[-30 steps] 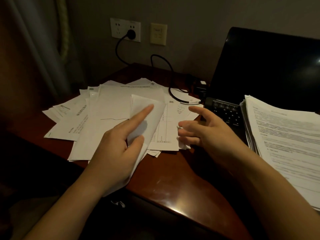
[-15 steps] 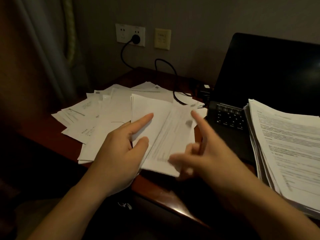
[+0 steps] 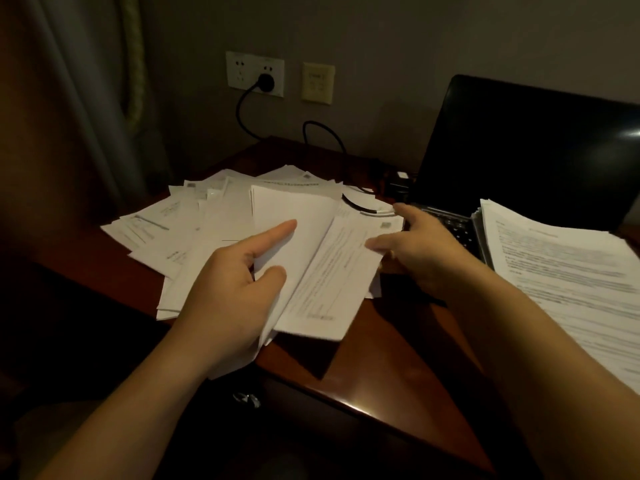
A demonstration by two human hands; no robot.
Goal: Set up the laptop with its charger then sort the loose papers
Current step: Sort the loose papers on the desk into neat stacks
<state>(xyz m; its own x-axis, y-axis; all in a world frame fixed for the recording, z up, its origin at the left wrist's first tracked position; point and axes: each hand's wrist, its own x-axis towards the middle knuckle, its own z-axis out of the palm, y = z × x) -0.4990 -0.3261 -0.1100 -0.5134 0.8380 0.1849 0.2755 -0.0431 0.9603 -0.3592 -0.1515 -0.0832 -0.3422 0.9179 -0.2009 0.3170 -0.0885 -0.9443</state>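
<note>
Loose papers (image 3: 180,216) lie spread over the left of the dark wooden desk (image 3: 381,358). My left hand (image 3: 225,299) holds a bundle of white sheets (image 3: 298,216) above them, index finger stretched on top and thumb pressing down. A printed sheet (image 3: 332,278) lies on the bundle's right side. My right hand (image 3: 426,251) pinches that sheet's right edge with the thumb on top. The open black laptop (image 3: 519,150) stands at the right with its screen dark. Its charger cable (image 3: 325,129) runs to a plug (image 3: 266,81) in the wall socket.
A thick stack of printed pages (image 3: 561,271) rests on the laptop's keyboard at the right. The charger brick (image 3: 398,183) sits beside the laptop's left corner. A curtain (image 3: 86,98) hangs at the left. The desk's front edge runs diagonally below my hands.
My right hand picked a printed sheet off the pile and brought it left onto the bundle in my left hand. The left hand has kept its hold.
</note>
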